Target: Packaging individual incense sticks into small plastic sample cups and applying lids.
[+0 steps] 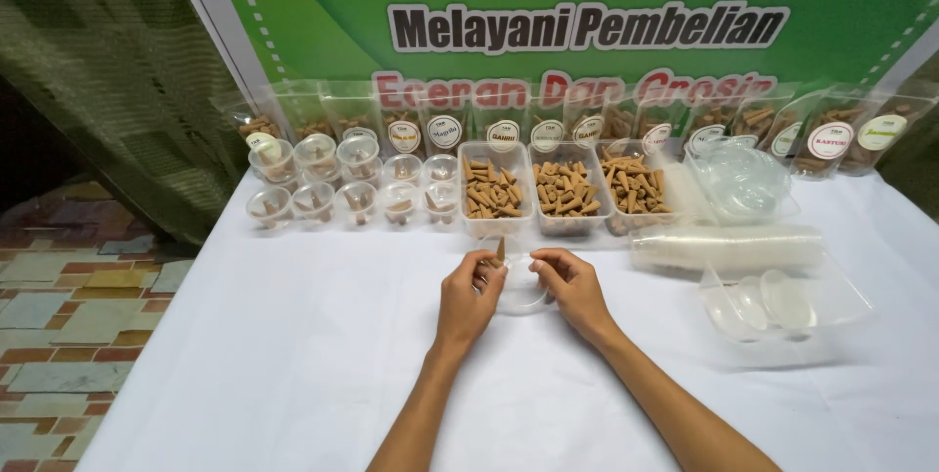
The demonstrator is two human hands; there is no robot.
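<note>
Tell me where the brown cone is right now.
Head view, centre: the brown cone stands point-up at the left hand fingertips, just before the leftmost cone tray.

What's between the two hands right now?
In the head view, a small clear plastic cup sits between the left hand and right hand, both touching it. The left fingers also pinch a brown cone.

Held a cone (501,250) over a cup (518,294) on the table (293,355); behind, three trays (565,200) between small cups (354,200) and lids (763,301).
</note>
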